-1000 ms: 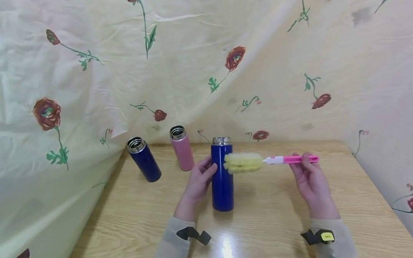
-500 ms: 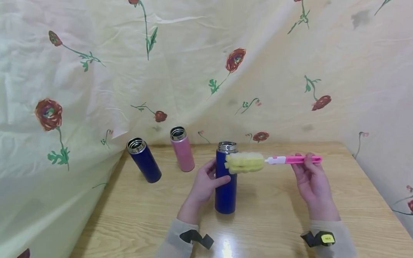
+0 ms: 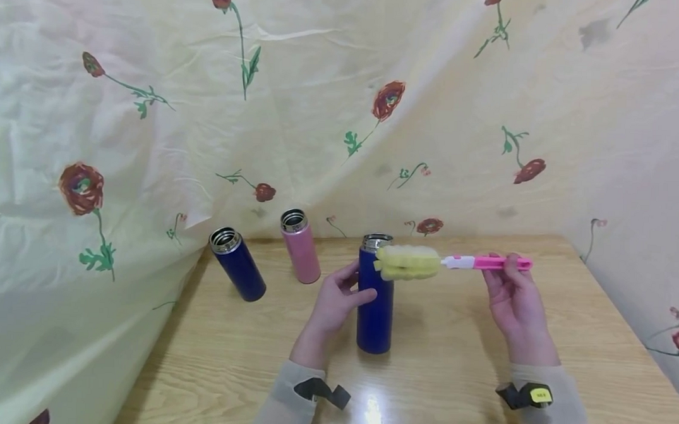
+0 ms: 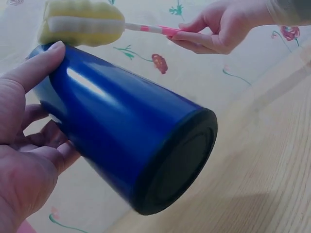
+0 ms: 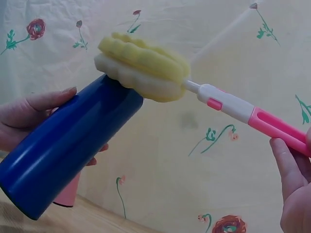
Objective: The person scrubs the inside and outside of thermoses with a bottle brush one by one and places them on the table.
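Note:
My left hand (image 3: 338, 303) grips a tall blue vacuum flask (image 3: 374, 321) around its upper body, thumb across the front. Its steel mouth (image 3: 375, 239) faces up with no lid; in the left wrist view the dark base of the flask (image 4: 180, 165) hangs above the table. In my right hand (image 3: 514, 302) I pinch the pink handle of a bottle brush (image 3: 502, 263), held level. The brush's yellow and white sponge head (image 5: 146, 68) lies against the flask's side just below the neck, overlapping the mouth in the right wrist view.
Behind my left hand a pink flask (image 3: 302, 251) stands without a lid. Farther left is a shorter dark blue flask (image 3: 239, 268), also lidless. All this is over a wooden table (image 3: 224, 371), with a flowered cloth (image 3: 321, 110) hanging behind and at the sides.
The tall blue flask has moved slightly right and its mouth has tipped a little toward me. My left thumb has shifted onto its front. The brush has drifted slightly right.

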A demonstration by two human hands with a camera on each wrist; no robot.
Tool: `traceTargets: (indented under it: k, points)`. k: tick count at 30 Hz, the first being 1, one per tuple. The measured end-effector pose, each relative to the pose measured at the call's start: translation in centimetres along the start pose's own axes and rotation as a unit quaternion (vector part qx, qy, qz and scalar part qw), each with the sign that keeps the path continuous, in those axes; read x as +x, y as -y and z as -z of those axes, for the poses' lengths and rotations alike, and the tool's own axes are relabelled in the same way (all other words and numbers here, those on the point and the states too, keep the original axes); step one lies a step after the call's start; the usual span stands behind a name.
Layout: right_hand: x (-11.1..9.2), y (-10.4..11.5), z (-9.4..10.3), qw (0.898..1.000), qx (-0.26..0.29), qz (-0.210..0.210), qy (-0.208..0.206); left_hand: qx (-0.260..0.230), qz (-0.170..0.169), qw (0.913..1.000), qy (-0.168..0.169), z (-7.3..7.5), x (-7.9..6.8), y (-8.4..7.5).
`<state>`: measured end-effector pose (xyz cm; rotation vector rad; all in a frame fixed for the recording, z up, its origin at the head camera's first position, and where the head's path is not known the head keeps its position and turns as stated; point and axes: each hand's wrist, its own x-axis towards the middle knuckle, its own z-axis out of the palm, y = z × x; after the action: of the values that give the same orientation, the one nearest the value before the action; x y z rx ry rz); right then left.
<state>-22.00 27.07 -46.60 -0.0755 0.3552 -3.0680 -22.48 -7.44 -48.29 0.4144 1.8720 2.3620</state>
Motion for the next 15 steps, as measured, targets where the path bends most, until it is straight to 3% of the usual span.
traceTargets:
  k: [7, 15]
  points:
    - [0.01, -0.29, -0.26, 1.000, 0.026, -0.010, 0.010, -0.003, -0.011, 0.9996, 0.026, 0.19, -0.17, -0.29]
    - [-0.18, -0.42, 0.12, 0.999, -0.022, -0.019, 0.026, -0.012, -0.020, 0.9987, 0.045, 0.35, -0.38, -0.03]
